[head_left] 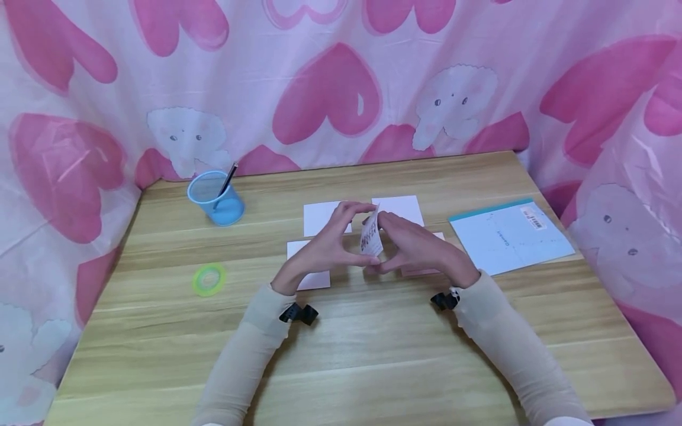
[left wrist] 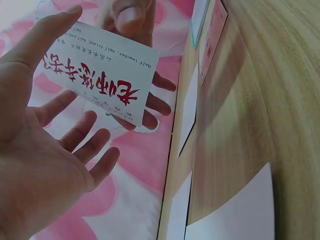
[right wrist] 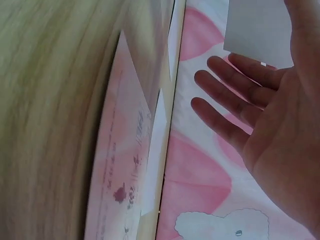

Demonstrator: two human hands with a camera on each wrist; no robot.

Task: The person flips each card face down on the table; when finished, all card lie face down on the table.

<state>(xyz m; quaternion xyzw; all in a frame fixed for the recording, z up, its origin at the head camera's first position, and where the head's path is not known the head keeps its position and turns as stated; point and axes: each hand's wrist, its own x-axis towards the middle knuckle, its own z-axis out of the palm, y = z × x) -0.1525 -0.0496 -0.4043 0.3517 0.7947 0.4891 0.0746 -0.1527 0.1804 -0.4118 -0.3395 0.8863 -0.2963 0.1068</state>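
Both hands meet over the table around one small printed card, which stands on edge above the tabletop. Large red brush-style characters and smaller black print cover its face in the left wrist view; its plain back shows in the right wrist view. My left hand pinches the card at one end, thumb across its corner, other fingers spread. My right hand holds the other end, thumb at its edge and fingers behind. White cards lie beneath and around the hands, with a pinkish printed card by the right hand.
A blue mesh cup with a pen stands at the back left. A yellow-green tape roll lies in front of it. To the right is a pale notepad with a teal edge. A pink heart-patterned curtain surrounds the table.
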